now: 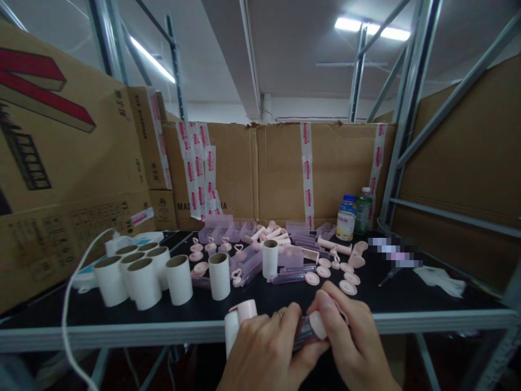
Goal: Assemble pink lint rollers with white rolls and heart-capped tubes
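Both of my hands meet at the front edge of the black table. My left hand grips a white roll with a pink end piece, which sticks out to the left of my fingers. My right hand pinches a round pink cap against the right end of the same assembly; a translucent part between the hands is mostly hidden. Just beyond them stand several white paper rolls and lie loose pink caps.
Pink handles and translucent purple cases crowd the table's middle. Two bottles stand at the back right against a taped cardboard wall. Big cartons line the left; a white cable hangs over the edge. White gloves lie at right.
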Tool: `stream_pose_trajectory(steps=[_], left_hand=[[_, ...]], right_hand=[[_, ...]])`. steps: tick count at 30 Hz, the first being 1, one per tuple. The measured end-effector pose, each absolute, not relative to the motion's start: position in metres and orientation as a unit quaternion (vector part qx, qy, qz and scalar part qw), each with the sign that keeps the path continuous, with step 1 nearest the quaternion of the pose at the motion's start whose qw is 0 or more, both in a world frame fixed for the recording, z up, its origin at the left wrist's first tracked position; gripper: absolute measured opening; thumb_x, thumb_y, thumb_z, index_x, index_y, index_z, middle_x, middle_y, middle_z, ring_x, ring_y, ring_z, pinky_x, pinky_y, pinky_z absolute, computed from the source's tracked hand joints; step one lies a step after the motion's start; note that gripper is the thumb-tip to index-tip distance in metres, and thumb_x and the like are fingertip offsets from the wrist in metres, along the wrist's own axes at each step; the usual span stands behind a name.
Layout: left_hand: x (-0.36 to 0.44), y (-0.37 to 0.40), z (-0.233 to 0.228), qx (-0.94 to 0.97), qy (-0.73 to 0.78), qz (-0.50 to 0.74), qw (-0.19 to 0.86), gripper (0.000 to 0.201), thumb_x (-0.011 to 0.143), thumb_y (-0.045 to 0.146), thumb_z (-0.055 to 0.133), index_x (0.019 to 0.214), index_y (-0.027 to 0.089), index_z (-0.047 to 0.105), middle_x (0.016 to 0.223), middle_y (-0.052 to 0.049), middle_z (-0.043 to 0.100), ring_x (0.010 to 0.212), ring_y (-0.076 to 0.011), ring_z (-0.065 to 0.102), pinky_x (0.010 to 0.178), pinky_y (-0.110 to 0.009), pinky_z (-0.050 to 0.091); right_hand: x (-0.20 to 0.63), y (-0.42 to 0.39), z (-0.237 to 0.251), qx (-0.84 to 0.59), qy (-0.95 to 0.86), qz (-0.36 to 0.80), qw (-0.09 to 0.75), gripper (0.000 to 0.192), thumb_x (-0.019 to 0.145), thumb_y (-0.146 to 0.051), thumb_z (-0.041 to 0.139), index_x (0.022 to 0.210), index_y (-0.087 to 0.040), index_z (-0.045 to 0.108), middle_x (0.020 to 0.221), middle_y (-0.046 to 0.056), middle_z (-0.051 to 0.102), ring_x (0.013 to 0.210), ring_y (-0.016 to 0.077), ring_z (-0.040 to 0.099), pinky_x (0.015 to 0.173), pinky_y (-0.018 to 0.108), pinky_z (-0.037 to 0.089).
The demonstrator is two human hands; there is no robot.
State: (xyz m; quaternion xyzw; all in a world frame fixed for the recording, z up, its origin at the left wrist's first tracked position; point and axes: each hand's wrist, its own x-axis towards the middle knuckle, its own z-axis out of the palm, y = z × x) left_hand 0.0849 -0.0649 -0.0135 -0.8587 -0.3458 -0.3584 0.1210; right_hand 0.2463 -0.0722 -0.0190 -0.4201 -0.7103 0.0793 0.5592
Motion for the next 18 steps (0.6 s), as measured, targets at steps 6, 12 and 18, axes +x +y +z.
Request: stream_pose_trajectory(steps=[6,12,18], left_hand=[[0.084,-0.068,-0.010,-0.871,-0.383,-0.299,0.077,0.018,0.098,0.038,0.061,0.091,0.022,0.057,0.076,0.000,0.076,0.063,-0.0216,0.075,0.053,-0.030,0.042],[0.084,-0.072,-0.002,-0.864,-0.449,-0.228,-0.015,0.020,0.093,0.038,0.068,0.084,0.022,0.058,0.074,0.002,0.076,0.070,-0.0243,0.076,0.058,-0.030,0.040],[0.082,-0.075,0.004,-0.860,-0.453,-0.215,-0.094,0.020,0.098,0.041,0.061,0.089,0.023,0.061,0.080,0.001,0.076,0.074,-0.0221,0.073,0.064,-0.029,0.037]], right_hand=[[0.248,-0.069,-0.019,-0.385,-0.732,0.068,0.558,0.035,0.107,-0.029,0.041,0.076,-0.023,0.056,0.060,-0.004,0.061,0.049,0.0104,0.057,0.052,0.020,0.041],[0.246,-0.072,-0.021,-0.408,-0.727,0.064,0.549,0.034,0.107,-0.029,0.040,0.077,-0.023,0.056,0.064,-0.002,0.063,0.053,0.0115,0.059,0.057,0.022,0.043],[0.248,-0.071,-0.025,-0.380,-0.740,0.035,0.554,0.032,0.107,-0.027,0.041,0.079,-0.023,0.055,0.064,-0.003,0.063,0.053,0.0111,0.060,0.056,0.023,0.042]])
